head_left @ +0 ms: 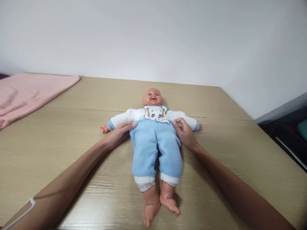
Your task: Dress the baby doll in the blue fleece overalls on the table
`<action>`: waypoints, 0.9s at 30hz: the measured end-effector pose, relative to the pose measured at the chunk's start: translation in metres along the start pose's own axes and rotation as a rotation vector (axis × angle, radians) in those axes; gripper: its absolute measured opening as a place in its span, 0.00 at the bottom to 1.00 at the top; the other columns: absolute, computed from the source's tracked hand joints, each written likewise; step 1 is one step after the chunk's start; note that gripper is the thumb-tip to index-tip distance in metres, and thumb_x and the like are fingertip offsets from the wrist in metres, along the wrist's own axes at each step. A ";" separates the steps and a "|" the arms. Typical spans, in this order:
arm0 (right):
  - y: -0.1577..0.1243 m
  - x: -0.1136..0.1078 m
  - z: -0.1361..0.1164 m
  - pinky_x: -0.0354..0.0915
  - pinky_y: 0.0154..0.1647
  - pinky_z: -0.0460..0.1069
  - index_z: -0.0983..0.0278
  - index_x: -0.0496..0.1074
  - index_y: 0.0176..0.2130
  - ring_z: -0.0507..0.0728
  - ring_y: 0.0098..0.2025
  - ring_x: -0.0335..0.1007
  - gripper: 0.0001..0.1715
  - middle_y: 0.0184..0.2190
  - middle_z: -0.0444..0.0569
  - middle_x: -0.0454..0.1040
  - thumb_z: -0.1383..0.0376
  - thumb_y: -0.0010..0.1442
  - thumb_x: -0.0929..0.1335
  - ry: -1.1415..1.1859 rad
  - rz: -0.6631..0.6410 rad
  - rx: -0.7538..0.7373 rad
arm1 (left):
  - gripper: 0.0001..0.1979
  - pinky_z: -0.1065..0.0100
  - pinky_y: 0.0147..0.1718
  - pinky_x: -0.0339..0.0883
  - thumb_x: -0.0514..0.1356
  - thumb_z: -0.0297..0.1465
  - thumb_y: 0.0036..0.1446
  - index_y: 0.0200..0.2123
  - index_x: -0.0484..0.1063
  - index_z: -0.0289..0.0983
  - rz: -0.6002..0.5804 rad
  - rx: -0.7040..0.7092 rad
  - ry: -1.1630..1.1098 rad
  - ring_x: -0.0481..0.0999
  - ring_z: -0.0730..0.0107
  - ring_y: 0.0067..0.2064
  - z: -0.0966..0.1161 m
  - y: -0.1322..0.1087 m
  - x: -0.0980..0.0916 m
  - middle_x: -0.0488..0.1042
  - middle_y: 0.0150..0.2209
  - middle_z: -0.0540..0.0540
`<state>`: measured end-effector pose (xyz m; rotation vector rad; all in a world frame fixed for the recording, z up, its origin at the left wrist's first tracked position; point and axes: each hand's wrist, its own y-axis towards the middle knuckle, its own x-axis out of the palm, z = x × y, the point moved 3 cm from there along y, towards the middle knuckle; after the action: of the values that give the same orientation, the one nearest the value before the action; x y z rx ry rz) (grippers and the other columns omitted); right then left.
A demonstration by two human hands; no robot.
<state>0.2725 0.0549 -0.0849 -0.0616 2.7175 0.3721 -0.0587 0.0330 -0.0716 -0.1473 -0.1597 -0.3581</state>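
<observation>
A baby doll (152,97) lies face up on the wooden table, its head toward the wall and its bare feet toward me. It wears a blue and white fleece outfit (145,150) with an elephant face on the chest, and its arms are spread to both sides. At the waist on the left, my left hand (120,133) grips the outfit's side, thumb on top and fingers partly hidden under the sleeve. Across from it, my right hand (185,132) is closed, its curled fingers pinching the blue fabric at the other side of the waist.
A pink cloth (31,91) lies spread over the table's far left corner. The wooden table (91,182) meets a pale wall (153,38) at the back. Past its right edge stands a dark object (285,131). A white cord (24,210) crosses my left forearm.
</observation>
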 end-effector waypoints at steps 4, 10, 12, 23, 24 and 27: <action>0.000 0.000 0.002 0.61 0.35 0.53 0.56 0.70 0.43 0.58 0.32 0.64 0.27 0.29 0.41 0.68 0.37 0.72 0.69 0.008 0.000 0.003 | 0.18 0.52 0.51 0.75 0.72 0.50 0.65 0.42 0.83 0.41 -0.014 -0.003 -0.056 0.82 0.47 0.49 0.001 0.000 0.000 0.84 0.44 0.39; 0.000 0.000 0.002 0.63 0.37 0.53 0.57 0.70 0.43 0.58 0.33 0.65 0.27 0.30 0.42 0.70 0.37 0.72 0.69 0.007 -0.005 0.001 | 0.21 0.62 0.47 0.72 0.79 0.45 0.59 0.47 0.80 0.40 0.065 0.039 0.027 0.79 0.62 0.44 -0.001 0.001 0.001 0.81 0.43 0.46; 0.000 0.000 0.001 0.63 0.38 0.53 0.57 0.70 0.43 0.58 0.34 0.66 0.27 0.31 0.42 0.70 0.37 0.72 0.69 0.008 -0.006 -0.001 | 0.21 0.65 0.42 0.68 0.80 0.44 0.57 0.44 0.78 0.40 0.128 0.095 0.139 0.76 0.65 0.42 0.002 0.001 0.000 0.77 0.40 0.49; -0.001 -0.002 -0.002 0.65 0.39 0.53 0.57 0.71 0.43 0.58 0.35 0.67 0.25 0.32 0.43 0.72 0.39 0.73 0.69 -0.003 -0.006 -0.013 | 0.21 0.64 0.37 0.59 0.73 0.51 0.61 0.39 0.74 0.40 0.220 0.168 0.584 0.67 0.65 0.37 0.018 -0.008 0.005 0.72 0.38 0.50; -0.001 -0.002 -0.004 0.65 0.40 0.53 0.57 0.71 0.43 0.58 0.35 0.67 0.25 0.32 0.43 0.72 0.40 0.73 0.69 -0.008 -0.003 -0.019 | 0.22 0.64 0.37 0.58 0.72 0.51 0.61 0.39 0.74 0.40 0.222 0.160 0.599 0.66 0.65 0.37 0.019 -0.008 0.005 0.72 0.37 0.50; -0.001 -0.003 -0.006 0.65 0.42 0.54 0.58 0.71 0.42 0.59 0.36 0.68 0.24 0.33 0.44 0.72 0.41 0.73 0.68 -0.014 0.008 -0.027 | 0.24 0.63 0.37 0.58 0.72 0.53 0.61 0.39 0.73 0.40 0.227 0.125 0.633 0.66 0.65 0.36 0.019 -0.009 0.002 0.70 0.36 0.52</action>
<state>0.2728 0.0526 -0.0788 -0.0546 2.7002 0.4097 -0.0623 0.0271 -0.0514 0.0759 0.4565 -0.1543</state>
